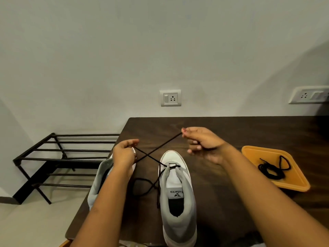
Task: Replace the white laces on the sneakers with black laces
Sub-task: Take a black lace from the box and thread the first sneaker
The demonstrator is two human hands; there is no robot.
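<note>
Two white and grey sneakers stand on the dark wooden table (231,132), toes pointing away from me. The right sneaker (177,196) has a black lace (154,151) threaded through its lowest eyelets. The lace's two strands cross above the table in an X. My left hand (124,154) pinches one strand over the left sneaker (99,182), which my forearm largely hides. My right hand (203,143) pinches the other strand, held taut beyond the right sneaker's toe. Slack lace loops on the table between the sneakers.
An orange tray (295,180) at the right holds a second coiled black lace (272,169). A black metal shoe rack (58,157) stands on the floor left of the table. Wall sockets (170,98) sit behind the table.
</note>
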